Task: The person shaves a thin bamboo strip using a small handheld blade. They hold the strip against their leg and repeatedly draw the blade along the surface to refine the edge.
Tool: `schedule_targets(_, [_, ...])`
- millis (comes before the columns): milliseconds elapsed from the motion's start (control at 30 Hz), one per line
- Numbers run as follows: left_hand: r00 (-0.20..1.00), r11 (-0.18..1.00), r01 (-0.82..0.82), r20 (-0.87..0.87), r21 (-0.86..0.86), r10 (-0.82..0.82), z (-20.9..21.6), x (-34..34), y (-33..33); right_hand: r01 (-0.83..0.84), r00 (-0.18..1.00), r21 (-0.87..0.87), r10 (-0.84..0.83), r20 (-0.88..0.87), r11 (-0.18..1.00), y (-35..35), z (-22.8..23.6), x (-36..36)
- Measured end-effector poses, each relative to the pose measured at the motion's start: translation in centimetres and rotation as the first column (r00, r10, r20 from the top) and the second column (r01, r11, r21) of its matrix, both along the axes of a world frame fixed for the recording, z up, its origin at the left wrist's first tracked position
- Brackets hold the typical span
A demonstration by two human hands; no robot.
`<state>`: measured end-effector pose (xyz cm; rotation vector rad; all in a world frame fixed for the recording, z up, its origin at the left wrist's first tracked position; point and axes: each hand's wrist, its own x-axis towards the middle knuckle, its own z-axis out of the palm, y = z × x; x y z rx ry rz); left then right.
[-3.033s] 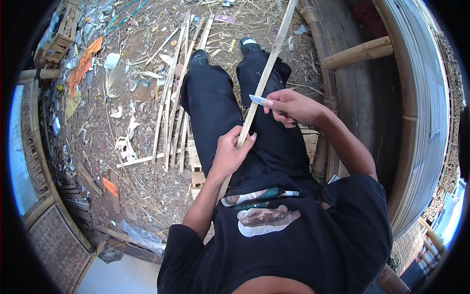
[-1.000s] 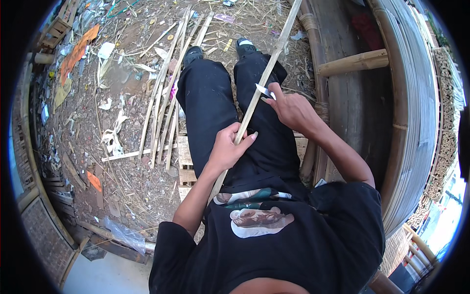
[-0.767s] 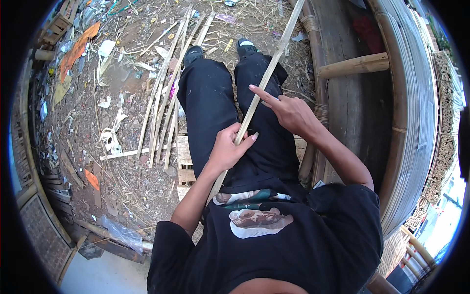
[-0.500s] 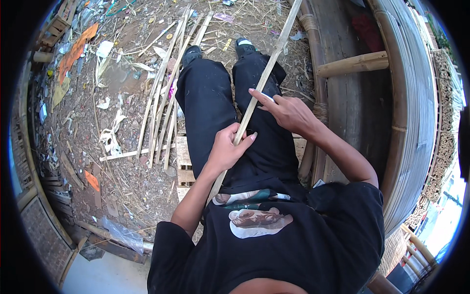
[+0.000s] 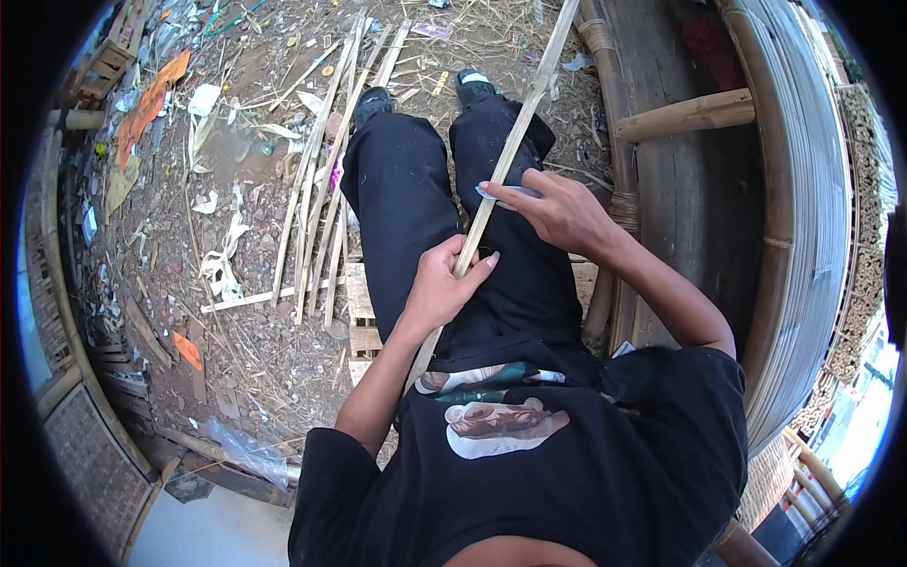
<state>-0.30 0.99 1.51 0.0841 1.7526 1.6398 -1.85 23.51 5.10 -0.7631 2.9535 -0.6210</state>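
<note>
A long, narrow bamboo strip (image 5: 522, 128) slants from my waist up between my legs to the upper edge of the view. My left hand (image 5: 442, 289) is closed around its lower part, above my lap. Higher up, my right hand (image 5: 570, 217) grips a slim, pale, blade-like tool (image 5: 498, 194), most of it hidden by the fingers. The tool lies across the strip, seemingly against it, with the index finger stretched along it. My legs in black trousers (image 5: 402, 180) are stretched out beneath.
Several loose bamboo strips (image 5: 308, 208) lie on the littered dirt ground to the left. A wooden slatted crate or seat (image 5: 363, 307) shows beside my left leg. Close on the right runs a bamboo frame with a crossbar (image 5: 685, 121). Clear plastic (image 5: 248, 455) lies at lower left.
My right hand has turned slightly, and the tool now shows flatter across the strip, a little lower. My left hand keeps its hold. The whole view has shifted slightly.
</note>
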Motion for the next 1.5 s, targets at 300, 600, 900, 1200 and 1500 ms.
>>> schedule_targets(300, [1.000, 1.000, -0.002, 0.003, -0.019, 0.002, 0.1, -0.1, 0.2, 0.029, 0.999, -0.090, -0.026, 0.034, 0.996, -0.8, -0.5, 0.7])
schedule_targets(600, [0.960, 0.997, -0.030, 0.278, 0.064, 0.011, 2.0, -1.8, 1.8, -0.078, 0.996, -0.080, 0.082, 0.038, 0.994, -0.2, -0.6, 0.3])
schedule_targets(900, [0.996, 0.988, 0.068, -0.055, -0.141, -0.076, 0.5, -3.3, 3.0, -0.050, 0.999, 0.010, 0.050, 0.020, 0.999, 1.1, -1.1, -0.1])
schedule_targets(1200, [0.991, 0.975, 0.103, -0.066, -0.199, -0.118, 1.2, -3.5, 2.6, -0.177, 0.968, 0.126, 0.196, -0.155, 0.976, 1.8, -2.4, -0.7])
schedule_targets(1500, [0.996, 0.979, 0.092, 0.006, -0.181, -0.093, 1.3, -2.0, 0.7, -0.246, 0.942, 0.232, 0.289, -0.172, 0.941, 1.4, -2.2, -0.8])
